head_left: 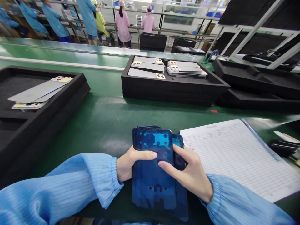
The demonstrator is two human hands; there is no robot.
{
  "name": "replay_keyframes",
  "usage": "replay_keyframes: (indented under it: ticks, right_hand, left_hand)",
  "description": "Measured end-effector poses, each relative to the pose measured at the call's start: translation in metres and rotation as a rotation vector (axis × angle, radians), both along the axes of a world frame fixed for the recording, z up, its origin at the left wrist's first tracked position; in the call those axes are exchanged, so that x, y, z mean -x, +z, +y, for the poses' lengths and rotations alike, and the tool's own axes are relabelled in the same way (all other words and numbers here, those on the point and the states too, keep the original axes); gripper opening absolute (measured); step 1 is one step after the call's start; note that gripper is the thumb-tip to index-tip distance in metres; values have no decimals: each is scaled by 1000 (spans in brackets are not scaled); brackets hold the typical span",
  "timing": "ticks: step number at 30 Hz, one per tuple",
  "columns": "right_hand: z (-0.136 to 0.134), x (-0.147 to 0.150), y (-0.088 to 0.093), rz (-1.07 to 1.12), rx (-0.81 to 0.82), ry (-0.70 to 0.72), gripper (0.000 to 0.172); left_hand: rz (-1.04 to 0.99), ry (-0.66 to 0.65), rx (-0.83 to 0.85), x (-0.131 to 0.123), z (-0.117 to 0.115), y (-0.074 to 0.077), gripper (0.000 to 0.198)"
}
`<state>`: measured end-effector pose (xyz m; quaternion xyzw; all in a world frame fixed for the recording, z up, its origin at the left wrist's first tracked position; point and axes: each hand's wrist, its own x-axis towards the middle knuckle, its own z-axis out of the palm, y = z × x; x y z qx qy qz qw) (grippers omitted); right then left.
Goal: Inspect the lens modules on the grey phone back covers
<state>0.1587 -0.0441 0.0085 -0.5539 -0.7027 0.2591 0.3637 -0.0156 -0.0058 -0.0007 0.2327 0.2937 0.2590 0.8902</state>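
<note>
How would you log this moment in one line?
left hand: holding glossy dark-blue rectangular panels; right hand: touching panels; nearby: white gridded paper

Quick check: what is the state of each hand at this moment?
Left hand: closed, holding the blue sheets, thumb on top.
Right hand: partly curled, touching the same sheets; firm grip cannot be told.

The person's sleeves [79, 178] are light blue and loose, with thin stripes; their cuffs [209, 189] are softly gathered.
</note>
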Motion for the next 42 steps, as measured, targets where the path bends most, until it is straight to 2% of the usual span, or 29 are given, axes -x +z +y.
replay_keyframes:
  ticks: [6, 9, 17, 21, 24, 27, 29, 31, 36, 42]
  right_hand:
    - [-1, 0, -2, 17, 21, -4, 35]
    - [0, 0, -2, 5, 23, -3, 33]
    - [3, 0, -1, 49, 99, -4, 17]
    - [6, -2, 1, 143, 153, 18, 17]
    - [9, -7, 2, 183, 161, -29, 18]
    - [12, -15, 1, 224, 89, -149, 16]
    - [14, -20, 0, 260, 51, -239, 18]
    - [15, -22, -1, 271, 60, -267, 17]
    - [17, -13, 2, 197, 69, -190, 15]
    - [21, -13, 3, 342, 249, -124, 19]
  left_hand:
    - [106, 45, 147, 2, 2, 0, 33]
    - [135, 37, 179, 2, 3, 0, 32]
    - [27, 2, -43, -1, -1, 0, 36]
    - [19, 24, -24, -1, -1, -1, 34]
    - [48, 44, 70, 0, 0, 0, 30]
    - [120, 74, 137, 0, 1, 1, 26]
    - [150, 105, 140, 0, 1, 1, 23]
    - [144, 122, 101, -1, 0, 1, 22]
    - [156, 182, -27, -5, -4, 1, 24]
    - [203, 182, -13, -6, -5, 4, 30]
